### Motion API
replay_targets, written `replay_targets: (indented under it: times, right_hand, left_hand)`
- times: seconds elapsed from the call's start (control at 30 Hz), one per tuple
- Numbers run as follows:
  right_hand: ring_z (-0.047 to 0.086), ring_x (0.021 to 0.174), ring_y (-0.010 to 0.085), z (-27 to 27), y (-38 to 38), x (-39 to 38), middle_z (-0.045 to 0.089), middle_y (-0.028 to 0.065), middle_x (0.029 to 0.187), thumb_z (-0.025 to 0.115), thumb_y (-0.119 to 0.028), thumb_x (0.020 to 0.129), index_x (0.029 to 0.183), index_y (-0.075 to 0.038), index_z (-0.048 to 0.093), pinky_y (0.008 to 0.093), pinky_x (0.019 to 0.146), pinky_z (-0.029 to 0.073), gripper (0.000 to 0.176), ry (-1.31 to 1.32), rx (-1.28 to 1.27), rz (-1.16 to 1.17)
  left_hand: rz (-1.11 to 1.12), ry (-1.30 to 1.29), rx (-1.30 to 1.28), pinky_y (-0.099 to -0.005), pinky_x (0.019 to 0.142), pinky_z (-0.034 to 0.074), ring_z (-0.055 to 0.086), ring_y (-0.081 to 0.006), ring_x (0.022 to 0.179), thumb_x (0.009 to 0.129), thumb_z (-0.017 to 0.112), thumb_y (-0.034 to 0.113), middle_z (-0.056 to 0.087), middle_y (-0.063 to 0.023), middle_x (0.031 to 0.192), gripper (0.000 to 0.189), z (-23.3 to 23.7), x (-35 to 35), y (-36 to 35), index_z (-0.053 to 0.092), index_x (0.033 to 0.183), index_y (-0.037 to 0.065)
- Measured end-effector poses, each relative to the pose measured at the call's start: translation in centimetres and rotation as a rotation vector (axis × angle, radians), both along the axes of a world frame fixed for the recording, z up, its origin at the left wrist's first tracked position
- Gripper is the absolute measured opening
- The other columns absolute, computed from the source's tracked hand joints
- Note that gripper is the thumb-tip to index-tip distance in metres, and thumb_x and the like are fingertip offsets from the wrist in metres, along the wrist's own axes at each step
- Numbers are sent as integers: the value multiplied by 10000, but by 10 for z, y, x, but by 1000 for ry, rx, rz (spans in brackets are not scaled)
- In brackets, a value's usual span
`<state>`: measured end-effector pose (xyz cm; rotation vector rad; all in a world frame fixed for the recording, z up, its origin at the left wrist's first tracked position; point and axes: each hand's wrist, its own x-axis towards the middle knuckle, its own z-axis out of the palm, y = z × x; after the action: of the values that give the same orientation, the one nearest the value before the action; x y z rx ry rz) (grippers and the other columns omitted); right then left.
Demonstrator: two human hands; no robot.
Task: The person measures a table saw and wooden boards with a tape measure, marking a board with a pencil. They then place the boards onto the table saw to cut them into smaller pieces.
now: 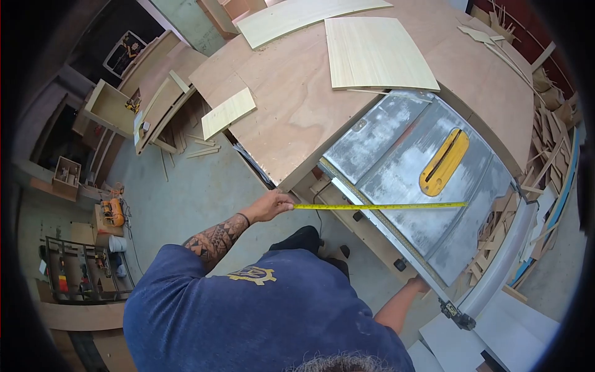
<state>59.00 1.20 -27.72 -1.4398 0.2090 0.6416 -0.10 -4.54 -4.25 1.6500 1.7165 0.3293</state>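
Observation:
My left hand [276, 204] is closed at one end of a yellow tape measure [384, 206], near the corner of the plywood table. From there the blade runs out straight to the right. It crosses the front rail [396, 239] and lies over the grey table saw top [396, 167], below the yellow throat plate [444, 162]. My right hand [419, 284] is low at the front rail, near its right end, with its fingers mostly hidden by the rail.
Pale boards [381, 53] lie on the plywood outfeed table [279, 118] behind the saw. A grey fence [505, 260] sits across the saw's right side. Wood offcuts [551, 149] pile up at the right. A metal rack [83, 270] with tools stands at the left, near an orange machine [113, 212].

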Motion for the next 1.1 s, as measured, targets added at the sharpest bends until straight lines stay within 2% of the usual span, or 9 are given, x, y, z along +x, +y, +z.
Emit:
replay_targets:
  times: [0.2,0.43,0.47,0.63,0.73,0.8,0.97,1.03,1.1]
  right_hand:
    - [712,1066,286,-47,38,27,712,106,1302,559,-414,1062,1429,-63,610,407,891,586,510,147,17,73]
    - [725,972,266,-78,-20,18,741,115,1236,578,-407,1060,1387,-62,638,382,779,592,479,276,46,170]
    - [709,913,236,-72,-27,11,750,115,1156,584,-384,1065,1336,-65,651,359,704,561,424,228,-68,163]
    - [583,690,130,-31,-81,-74,639,51,821,604,-300,1071,1143,-25,648,313,560,462,287,174,-226,111]
    - [555,686,120,-7,-110,-146,590,33,799,572,-249,1085,1108,-4,641,295,599,462,255,-67,-213,381]
    - [550,690,109,50,-110,-203,588,34,804,569,-211,1089,1085,0,640,278,635,465,223,-305,-156,606]
    - [567,713,87,184,-39,-318,617,30,836,605,-129,1076,1048,4,663,254,679,472,148,-395,261,1027]
    - [597,744,93,191,27,-352,639,33,879,608,-123,1073,1071,16,664,252,702,492,150,-547,323,1233]
    - [632,797,94,206,104,-406,679,43,892,652,-131,1035,1131,18,676,262,731,513,179,-604,324,1227]
  left_hand:
    - [-29,36,-38,-424,878,503,605,-293,989,1058,651,348,644,-152,994,307,0,11,8,751,1160,76]
    - [-70,-43,-76,-404,936,513,625,-279,1060,1077,624,348,681,-135,1074,312,-5,32,28,718,1185,71]
    - [-75,-46,-73,-404,936,513,625,-279,1060,1077,624,348,681,-135,1074,312,-11,33,28,718,1185,71]
    - [-113,-148,-77,-397,951,508,622,-286,1096,1087,611,349,657,-142,1114,309,-19,37,24,716,1185,76]
    - [-64,-207,-73,-386,952,501,611,-276,1092,1086,614,353,643,-132,1102,309,-15,27,28,721,1169,75]
    - [-34,-239,-68,-380,954,497,605,-270,1088,1086,617,351,635,-125,1088,306,-10,12,32,725,1157,73]
    - [0,-326,16,-354,928,495,598,-238,1044,1054,675,302,612,-106,1038,259,6,-58,40,745,1150,73]
    - [18,-322,44,-351,904,499,604,-228,1013,1028,712,282,611,-97,1022,252,14,-99,45,748,1162,72]
    - [41,-326,51,-345,918,497,600,-222,1024,1026,716,261,611,-89,1045,238,27,-143,57,751,1165,71]
